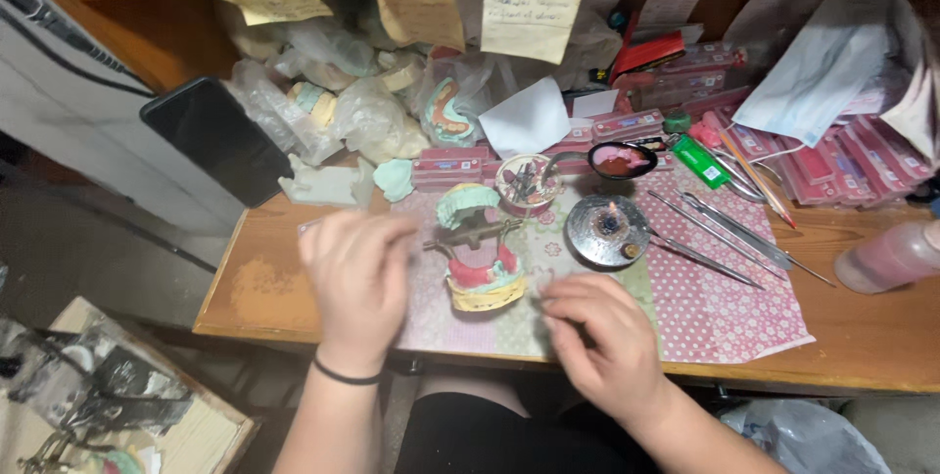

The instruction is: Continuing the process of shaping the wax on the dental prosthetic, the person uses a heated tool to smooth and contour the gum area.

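Denture model on articulator at centre of patterned mat. Left hand at its 9 o'clock, blurred, grip cannot be told. Right hand at 4 o'clock, fingers curled, contents unclear. Burner dish at 2 o'clock; metal instruments beyond, unobstructed

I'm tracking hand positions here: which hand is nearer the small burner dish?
Right. The right hand lies just below the burner dish, slightly left of it. The left hand is far to its left, beyond the dental model.
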